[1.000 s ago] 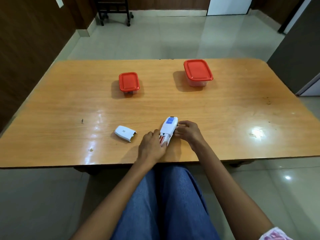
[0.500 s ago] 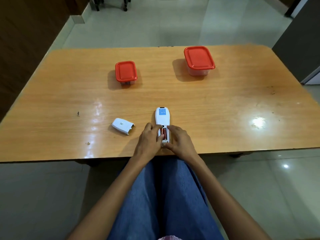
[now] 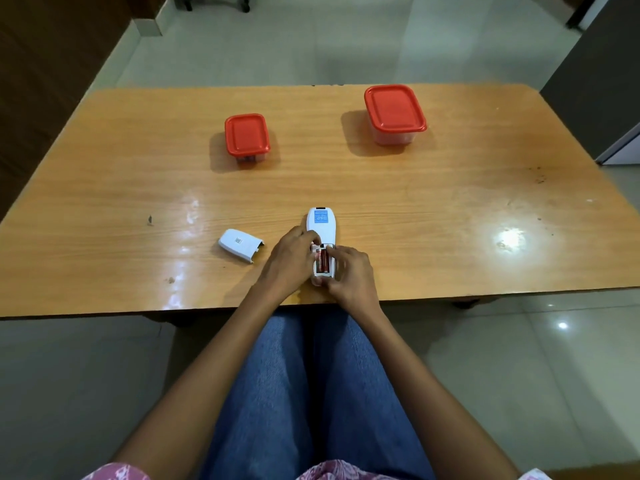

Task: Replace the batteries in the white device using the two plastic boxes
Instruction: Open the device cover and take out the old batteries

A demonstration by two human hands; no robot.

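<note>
**Wooden bench, battery bay open, both hands on the device**

Pale glossy tiles cover the floor [image 3: 346, 46] around a light wooden bench [image 3: 450, 202], and a person in blue jeans [image 3: 311, 393] sits at its near edge. The white device [image 3: 321, 223] lies face down close to that edge, roughly in the middle, with its long axis pointing away from the person and a blue label on its far half. Its battery bay is uncovered, and reddish batteries [image 3: 323, 260] sit inside it.

The left hand [image 3: 291, 261] holds the device from the left side. Its fingers [image 3: 309, 237] are curled against the casing, their tips at the far end of the bay. The right hand [image 3: 349, 271] grips the near end from the right, with the thumb tucked under the device's near tip. Its fingers are bent over the right edge, and one fingertip rests on the far end of a battery. Whether that battery is being lifted or only touched cannot be told.

The detached battery cover [image 3: 239, 244] lies flat on the bench just left of the left hand, apart from it. Farther back stand two clear plastic boxes with red lids, both closed and well apart from each other. The small box [image 3: 247, 135] is to the left and the large box [image 3: 394, 109] to the right.
</note>
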